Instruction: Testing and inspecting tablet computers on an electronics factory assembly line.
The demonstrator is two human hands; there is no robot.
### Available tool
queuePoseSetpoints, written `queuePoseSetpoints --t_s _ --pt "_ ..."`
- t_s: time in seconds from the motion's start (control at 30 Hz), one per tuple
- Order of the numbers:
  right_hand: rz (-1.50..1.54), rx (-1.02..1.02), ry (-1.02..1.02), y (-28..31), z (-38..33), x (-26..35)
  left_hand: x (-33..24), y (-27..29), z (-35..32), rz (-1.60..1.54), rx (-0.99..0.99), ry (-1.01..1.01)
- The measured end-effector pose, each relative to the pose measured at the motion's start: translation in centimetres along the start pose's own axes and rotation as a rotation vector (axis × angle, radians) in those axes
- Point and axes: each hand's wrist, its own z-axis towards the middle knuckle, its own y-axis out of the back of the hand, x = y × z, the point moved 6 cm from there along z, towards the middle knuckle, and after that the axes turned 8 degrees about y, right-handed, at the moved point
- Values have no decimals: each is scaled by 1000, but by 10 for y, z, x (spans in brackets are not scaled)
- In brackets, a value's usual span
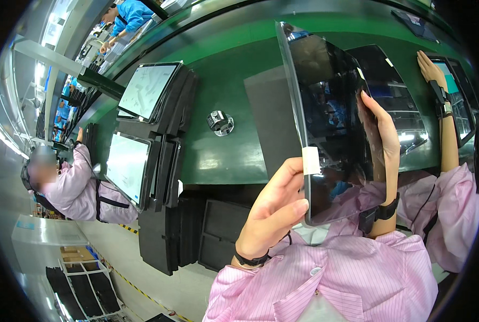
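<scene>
Glossy black panel (328, 123), held up and tilted before the chest, above the near edge of a green table (223, 166). Left hand (266, 220) closed on its lower left edge, thumb at the front; right hand (385, 129) gripping the right edge, thumb also in front. White label (311, 160) on the left edge, beside the left fingertips, any print too small to read; smaller white tab (361, 73) at upper right. Behind, lying on the table, second black panel (400, 91) with another white tab. Off left, light-faced screens (148, 88) on stacked black trays (184, 96). Between, dark grey mat (266, 107) and small black-and-silver object (218, 122). Far right, co-worker's hand (430, 71) beside a teal display (447, 78), writing unreadable.
</scene>
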Motion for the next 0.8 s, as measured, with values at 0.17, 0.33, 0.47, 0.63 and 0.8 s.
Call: queuePoseSetpoints --t_s 0.17,0.33,0.47,0.63,0.8 --pt "-45 30 41 -4 -1 6 1 0 1 -12 -3 31" --pt "-34 -10 62 1 -1 7 -1 -6 0 155 -10 -219" --pt "-35 -68 -34 6 2 -1 -7 -3 -3 802 -202 -428" --pt "-26 -109 -57 2 0 -5 1 -1 -4 836 -197 -461" --pt "-30 -97 52 -6 -2 1 3 7 -5 772 -312 -479"
